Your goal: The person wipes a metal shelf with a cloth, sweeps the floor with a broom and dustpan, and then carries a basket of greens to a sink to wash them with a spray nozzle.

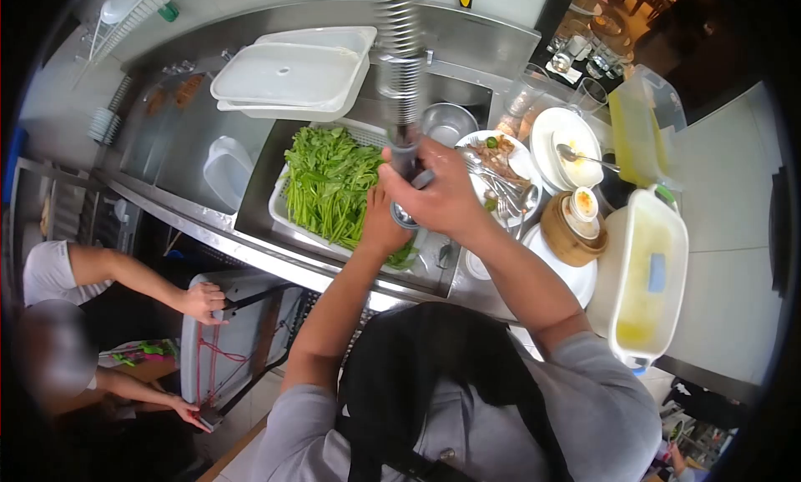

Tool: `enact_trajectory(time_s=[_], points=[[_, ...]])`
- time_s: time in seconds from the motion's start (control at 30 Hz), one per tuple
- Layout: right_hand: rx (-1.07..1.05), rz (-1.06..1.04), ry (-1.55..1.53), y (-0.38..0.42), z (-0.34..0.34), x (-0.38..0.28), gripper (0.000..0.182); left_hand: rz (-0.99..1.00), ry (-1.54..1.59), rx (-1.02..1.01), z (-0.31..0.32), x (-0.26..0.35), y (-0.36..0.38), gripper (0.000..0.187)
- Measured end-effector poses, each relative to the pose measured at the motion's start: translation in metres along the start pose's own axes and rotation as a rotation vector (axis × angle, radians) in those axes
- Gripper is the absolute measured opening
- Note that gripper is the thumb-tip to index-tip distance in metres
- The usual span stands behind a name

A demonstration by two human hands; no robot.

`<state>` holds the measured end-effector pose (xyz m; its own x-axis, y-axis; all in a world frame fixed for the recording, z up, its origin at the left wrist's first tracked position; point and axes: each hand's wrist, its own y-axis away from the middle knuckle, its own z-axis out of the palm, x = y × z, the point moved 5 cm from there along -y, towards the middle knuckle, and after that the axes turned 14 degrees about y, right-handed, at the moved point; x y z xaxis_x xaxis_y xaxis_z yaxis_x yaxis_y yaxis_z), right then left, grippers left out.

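My right hand (446, 190) is wrapped round the handle of a spray faucet (405, 158), which hangs from a coiled spring hose. Just below and left of it, my left hand (385, 223) lies against a pile of leafy green vegetables (329, 182), fingers stretched forward and partly hidden by the sprayer. The greens, with long stems, fill a white basket (278, 200) in the sink. The round sprayer head points down beside my left hand.
Stacked white tubs (288, 73) stand behind the basket. To the right are a plate of scraps and cutlery (501, 169), a bamboo steamer (563, 236) and a tub of yellowish liquid (642, 273). At left, another person's hand (203, 303) holds a grey folding panel (204, 348).
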<state>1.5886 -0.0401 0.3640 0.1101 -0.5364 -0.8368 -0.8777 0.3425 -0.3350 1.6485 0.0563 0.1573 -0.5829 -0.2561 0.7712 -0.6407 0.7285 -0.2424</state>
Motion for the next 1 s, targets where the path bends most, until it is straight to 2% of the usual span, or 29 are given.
enact_trajectory(time_s=[0.03, 0.1, 0.13, 0.17, 0.23, 0.27, 0.33, 0.37, 0.43, 0.5, 0.53, 0.57, 0.63, 0.67, 0.73, 0.8, 0.87, 0.93, 1.0], points=[[0.013, -0.003, -0.018, 0.000, 0.002, 0.001, 0.019, 0.021, 0.077, 0.023, -0.005, 0.002, 0.006, 0.074], [-0.087, 0.005, 0.105, 0.000, 0.011, 0.011, 0.023, 0.074, 0.195, -0.057, -0.005, 0.004, 0.013, 0.066], [-0.084, -0.021, 0.141, 0.002, 0.014, 0.015, 0.026, 0.018, 0.233, -0.021, -0.003, 0.000, 0.024, 0.058], [-0.063, -0.014, 0.136, 0.006, 0.019, 0.022, 0.026, 0.028, 0.225, -0.039, -0.002, 0.007, 0.030, 0.058], [-0.084, -0.065, 0.096, 0.013, 0.031, 0.033, 0.033, -0.192, 0.464, 0.049, -0.004, 0.007, 0.037, 0.056], [-0.065, -0.052, 0.102, 0.018, 0.032, 0.035, 0.033, -0.185, 0.467, 0.026, -0.002, 0.015, 0.038, 0.056], [-0.057, -0.067, -0.034, 0.027, 0.035, 0.035, 0.046, -0.461, 1.257, 0.299, -0.001, 0.013, 0.041, 0.055], [-0.031, -0.046, -0.029, 0.030, 0.034, 0.037, 0.046, -0.471, 1.255, 0.264, -0.004, 0.022, 0.040, 0.055], [-0.096, -0.063, -0.170, 0.036, 0.039, 0.038, 0.058, -0.596, 1.529, 0.340, -0.013, 0.027, 0.044, 0.056], [-0.133, -0.097, -0.144, 0.040, 0.038, 0.037, 0.061, -0.456, 1.734, 0.216, -0.028, 0.018, 0.033, 0.054], [-0.071, -0.175, -0.178, 0.042, 0.042, 0.041, 0.059, -0.501, 1.702, 0.230, -0.034, 0.013, 0.028, 0.055], [-0.019, -0.167, -0.264, 0.042, 0.042, 0.040, 0.054, -0.611, 1.726, 0.131, -0.041, 0.017, 0.018, 0.051], [0.238, 0.070, -0.357, 0.046, 0.047, 0.058, 0.043, -0.672, 1.675, 0.140, -0.046, 0.020, 0.005, 0.047], [0.266, 0.066, -0.332, 0.044, 0.062, 0.073, 0.043, -0.746, 1.691, 0.176, -0.045, -0.010, 0.005, 0.044], [0.453, 0.370, -0.457, 0.040, 0.094, 0.136, 0.033, -0.728, 1.708, 0.087, -0.043, -0.005, -0.001, 0.043], [0.147, 0.860, -0.909, 0.052, 0.128, 0.162, 0.028, -0.745, 1.686, -0.020, -0.039, 0.002, -0.008, 0.040], [0.078, 0.933, -1.450, 0.066, 0.166, 0.184, 0.026, -0.735, 1.634, -0.033, -0.038, 0.013, -0.005, 0.037], [0.079, 0.895, -1.472, 0.065, 0.168, 0.172, 0.025, -0.723, 1.587, -0.030, -0.044, 0.010, -0.005, 0.034], [0.078, 0.878, -1.492, 0.063, 0.173, 0.164, 0.024, -0.813, 1.551, -0.109, -0.037, -0.006, -0.002, 0.030]])
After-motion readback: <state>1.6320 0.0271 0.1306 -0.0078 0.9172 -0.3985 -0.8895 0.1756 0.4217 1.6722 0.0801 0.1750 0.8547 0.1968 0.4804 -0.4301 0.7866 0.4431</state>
